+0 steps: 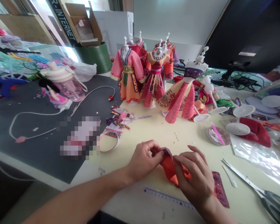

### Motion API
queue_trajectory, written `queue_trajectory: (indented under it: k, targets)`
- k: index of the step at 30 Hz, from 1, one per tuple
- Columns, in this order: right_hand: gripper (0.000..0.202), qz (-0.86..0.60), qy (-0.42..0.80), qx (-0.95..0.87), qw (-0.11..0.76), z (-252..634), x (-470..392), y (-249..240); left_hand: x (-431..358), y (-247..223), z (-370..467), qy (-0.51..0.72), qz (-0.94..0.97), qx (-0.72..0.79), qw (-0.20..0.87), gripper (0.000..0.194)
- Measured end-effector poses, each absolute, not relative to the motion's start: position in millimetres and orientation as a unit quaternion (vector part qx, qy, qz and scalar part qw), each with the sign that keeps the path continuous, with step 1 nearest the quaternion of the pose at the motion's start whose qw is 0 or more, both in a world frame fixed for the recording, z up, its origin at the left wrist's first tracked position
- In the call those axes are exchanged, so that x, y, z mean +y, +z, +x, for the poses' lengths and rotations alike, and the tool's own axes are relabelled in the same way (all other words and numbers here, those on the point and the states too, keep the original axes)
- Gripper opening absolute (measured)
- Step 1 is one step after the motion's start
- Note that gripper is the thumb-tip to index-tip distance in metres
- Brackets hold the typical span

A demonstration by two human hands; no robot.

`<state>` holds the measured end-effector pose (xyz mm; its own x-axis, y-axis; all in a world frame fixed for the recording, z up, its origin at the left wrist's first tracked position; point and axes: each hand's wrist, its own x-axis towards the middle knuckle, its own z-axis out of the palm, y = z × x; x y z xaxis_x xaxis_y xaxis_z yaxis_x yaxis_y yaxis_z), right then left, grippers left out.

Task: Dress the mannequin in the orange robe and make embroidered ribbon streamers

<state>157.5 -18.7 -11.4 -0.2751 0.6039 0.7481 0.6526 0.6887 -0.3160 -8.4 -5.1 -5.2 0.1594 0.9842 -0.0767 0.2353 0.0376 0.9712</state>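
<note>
A small orange doll garment with purple patterned trim lies between my hands on the pale table. My left hand pinches the purple edge at its top between thumb and fingers. Close beside it, my right hand grips the same edge with thumb and forefinger, its other fingers raised. A patterned purple end of cloth shows to the right of my right wrist; the part beneath the hand is hidden. Below the garment runs a white measuring tape, partly covered by my right hand.
Scissors lie at the right, near a round tin holding a pink stick. Several dressed doll forms stand at the back. Tape roll, ribbon scraps, a tumbler and a cable are leftward.
</note>
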Motion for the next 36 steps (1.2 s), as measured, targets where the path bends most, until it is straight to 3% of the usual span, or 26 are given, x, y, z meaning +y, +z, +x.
queue_trajectory:
  k: [9,20,36]
  targets:
    - [0.013,-0.457,0.095,-0.74,0.484,153.7,-13.0,-11.9,-7.0,-5.6,-9.1,0.416,0.555,0.508,0.511,0.007]
    - [0.026,-0.396,-0.04,-0.809,0.433,154.6,-18.8,-16.5,-10.3,-8.5,-7.7,0.407,0.603,0.509,0.46,0.013]
    - [0.028,-0.395,-0.061,-0.816,0.418,156.1,-17.6,-17.1,-12.8,-5.3,-7.7,0.403,0.614,0.485,0.475,0.012]
